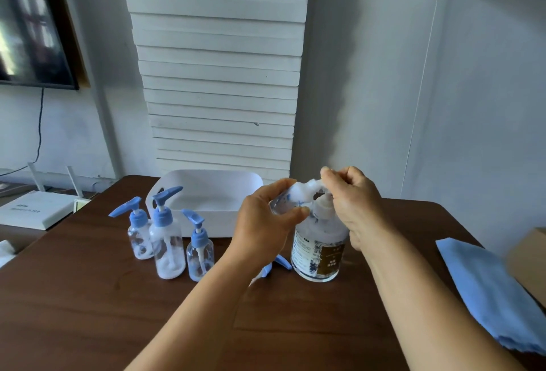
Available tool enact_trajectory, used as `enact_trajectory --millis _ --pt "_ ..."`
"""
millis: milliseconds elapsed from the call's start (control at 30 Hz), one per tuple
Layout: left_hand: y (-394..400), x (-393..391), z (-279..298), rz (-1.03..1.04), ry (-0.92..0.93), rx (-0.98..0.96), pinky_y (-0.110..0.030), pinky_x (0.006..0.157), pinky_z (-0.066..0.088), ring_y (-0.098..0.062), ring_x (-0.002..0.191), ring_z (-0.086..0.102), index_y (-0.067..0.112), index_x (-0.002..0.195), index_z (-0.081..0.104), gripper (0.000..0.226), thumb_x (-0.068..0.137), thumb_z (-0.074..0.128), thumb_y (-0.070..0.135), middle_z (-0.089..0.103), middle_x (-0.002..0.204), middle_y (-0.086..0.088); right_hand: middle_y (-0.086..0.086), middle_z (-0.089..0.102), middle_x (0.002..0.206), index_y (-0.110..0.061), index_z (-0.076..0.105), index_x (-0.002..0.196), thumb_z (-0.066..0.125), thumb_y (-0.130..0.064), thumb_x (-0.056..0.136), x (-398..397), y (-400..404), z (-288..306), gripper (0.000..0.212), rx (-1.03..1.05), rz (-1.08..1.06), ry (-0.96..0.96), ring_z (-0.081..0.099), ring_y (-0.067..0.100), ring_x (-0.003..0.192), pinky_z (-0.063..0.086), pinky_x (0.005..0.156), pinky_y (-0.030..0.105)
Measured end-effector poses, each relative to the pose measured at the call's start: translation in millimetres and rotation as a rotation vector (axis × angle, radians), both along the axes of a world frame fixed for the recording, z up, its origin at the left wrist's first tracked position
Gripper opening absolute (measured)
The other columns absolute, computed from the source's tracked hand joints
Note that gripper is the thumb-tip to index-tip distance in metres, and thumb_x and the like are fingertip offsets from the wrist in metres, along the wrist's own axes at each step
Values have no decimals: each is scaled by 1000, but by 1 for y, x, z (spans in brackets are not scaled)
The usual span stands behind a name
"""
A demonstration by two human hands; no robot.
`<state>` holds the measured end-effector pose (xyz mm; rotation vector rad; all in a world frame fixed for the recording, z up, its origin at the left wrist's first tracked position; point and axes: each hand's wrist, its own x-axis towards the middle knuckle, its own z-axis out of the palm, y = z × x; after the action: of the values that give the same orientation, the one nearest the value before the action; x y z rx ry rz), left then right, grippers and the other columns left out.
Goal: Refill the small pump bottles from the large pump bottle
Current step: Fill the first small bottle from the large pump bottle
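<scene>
Left hand (266, 223) gripping a tilted small bottle (285, 202) at the big bottle's (320, 248) spout; right hand (353, 202) curled over that pump (323, 203). Three capped small bottles (170, 240) upright just left on the table (88, 296).

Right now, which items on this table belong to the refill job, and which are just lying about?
In the job:
large pump bottle
open small bottle in left hand
right hand on the pump
three capped small bottles
loose blue pump

Lying about:
white basket
blue cloth
white box

A white tub (251, 181) sits behind on the brown table (88, 311); blue cloth (484, 291) lies right.
</scene>
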<state>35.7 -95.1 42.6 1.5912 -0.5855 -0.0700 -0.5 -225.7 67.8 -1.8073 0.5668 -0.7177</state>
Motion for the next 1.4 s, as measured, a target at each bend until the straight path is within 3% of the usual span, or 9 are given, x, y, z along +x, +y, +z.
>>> enact_trajectory --millis 100,233,367,467,667,1000,1233,1400 --pt "-2 2 1 15 -1 -8 -3 63 46 14 68 60 35 101 62 37 75 76 12 66 89 18 -1 53 69 -18 44 70 55 -37 91 1 -2 4 30 -33 -2 12 47 11 63 35 53 25" --pt "-2 2 -4 -5 11 -15 -4 62 45 10 69 61 21 111 66 37 77 74 8 69 91 10 -2 52 69 -18 45 69 55 -36 91 3 0 -3 30 10 2 -5 46 10 62 35 54 24" --pt "-1 1 -5 -14 -3 -18 -2 60 43 14 68 60 23 109 64 36 77 73 7 67 88 14 -2 52 68 -18 45 69 55 -37 91 0 2 -5 31 -2 -3 8 46 10 63 35 53 25" --pt "-1 1 -4 -13 -10 -7 -3 62 45 11 71 61 22 111 65 37 77 73 10 69 94 7 -2 52 67 -18 45 69 55 -38 91 -2 2 -2 31 -23 -2 22 46 11 62 35 53 25" --pt "-1 1 2 13 -15 -1 -7 67 49 3 75 62 34 103 63 36 76 75 13 68 92 12 -2 51 67 -16 47 71 53 -37 93 -3 3 7 30 29 9 22 45 8 62 33 52 22" --pt "0 -3 -2 -58 -44 -38 -5 58 44 9 61 57 30 91 64 28 79 70 6 65 77 13 -3 52 67 -16 48 72 54 -38 91 -3 6 -1 30 14 -13 29 45 8 61 33 52 23" --pt "-2 -1 -4 -56 -22 -52 -13 70 51 -1 78 61 25 97 62 24 81 69 8 66 91 10 -3 52 68 -16 51 74 50 -41 94 -4 9 8 32 30 -35 37 46 7 61 34 52 22" --pt "2 1 -7 -69 121 -119 -24 83 54 -13 93 65 22 107 61 28 82 69 10 67 100 10 -4 53 69 -17 52 73 47 -44 95 -6 11 10 35 84 -37 49 46 6 64 32 53 22"
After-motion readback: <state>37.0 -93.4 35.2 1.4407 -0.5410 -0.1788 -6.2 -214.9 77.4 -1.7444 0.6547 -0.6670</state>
